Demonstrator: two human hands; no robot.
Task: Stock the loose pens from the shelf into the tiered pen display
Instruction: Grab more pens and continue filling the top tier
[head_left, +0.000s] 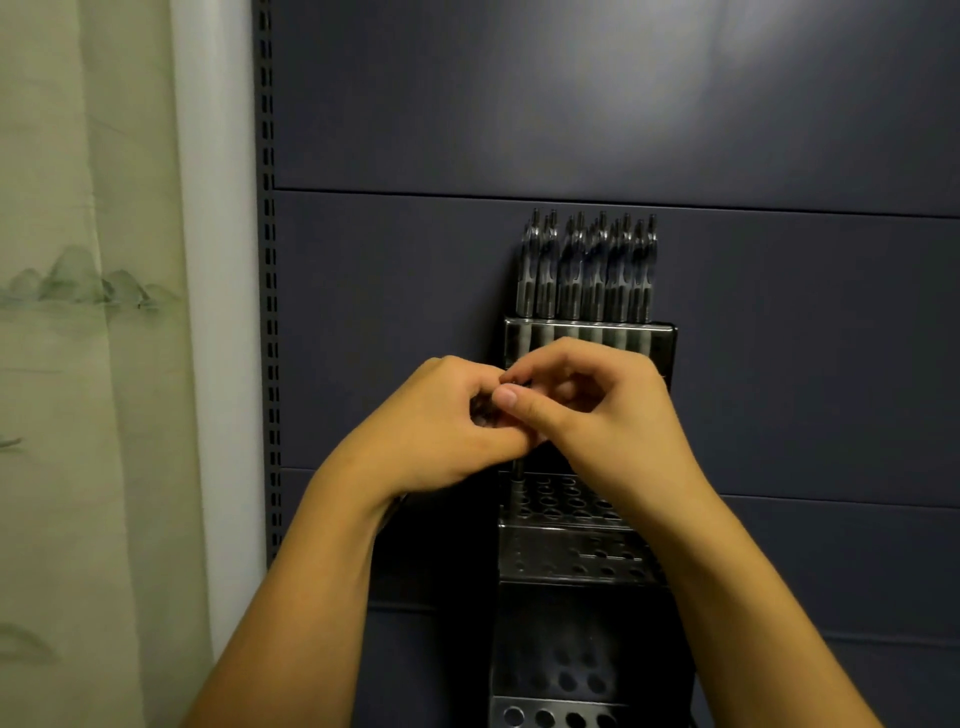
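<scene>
Head view: dark slotted shelving panel (571, 130) beside pale landscape-print curtain (88, 312).

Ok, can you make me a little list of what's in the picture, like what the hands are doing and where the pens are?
left hand: fingers curled round dark pens, in front of the display
right hand: pinching a pen whose lower end sits at the second tier's far-left hole
top tier pens: a full row, standing upright
tiered pen display: clear plastic, against the dark back panel
lower tiers: holes mostly empty
curtain: pale green, on the left
</scene>
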